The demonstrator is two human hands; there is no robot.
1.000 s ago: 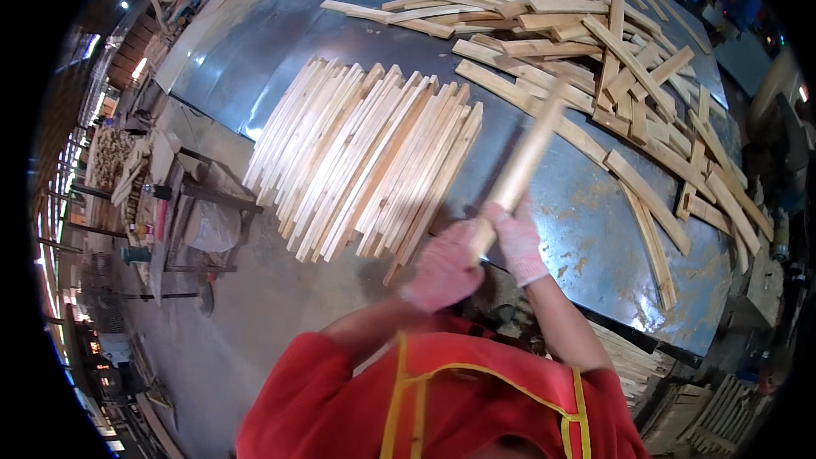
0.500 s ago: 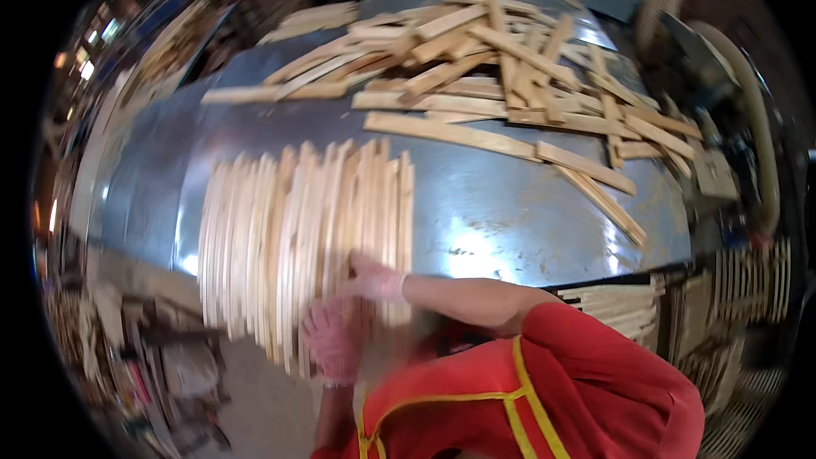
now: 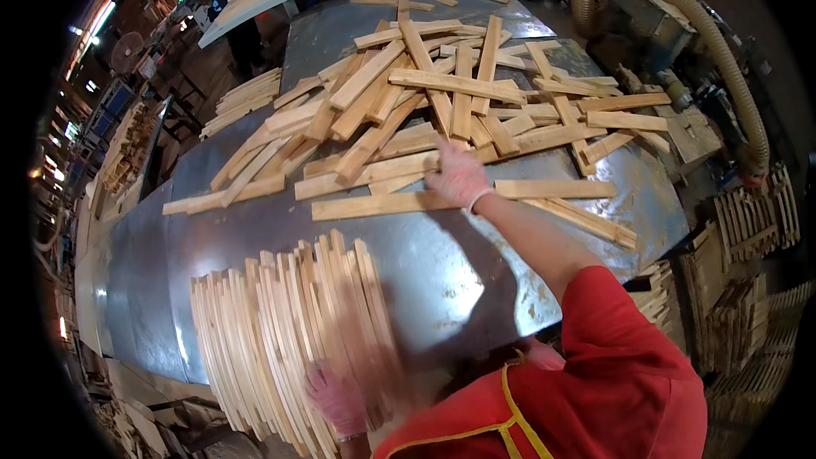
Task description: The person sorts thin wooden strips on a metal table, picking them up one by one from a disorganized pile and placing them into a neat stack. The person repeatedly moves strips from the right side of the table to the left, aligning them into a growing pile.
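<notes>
Right hand (image 3: 457,177) flat, fingers spread, on long slat (image 3: 374,206); left hand (image 3: 338,398) flat on stacked slats (image 3: 280,331).

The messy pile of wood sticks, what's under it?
Under the loose pile of wooden slats lies a shiny metal table, bare nearer the person. The right hand rests on the pile's near edge. What lies under the thickest part stays hidden by overlapping slats.

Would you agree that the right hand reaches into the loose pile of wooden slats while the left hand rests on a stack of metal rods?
Not quite: in the head view the left hand rests on neatly stacked wooden slats, not metal rods. The right hand does reach into the loose pile.
</notes>
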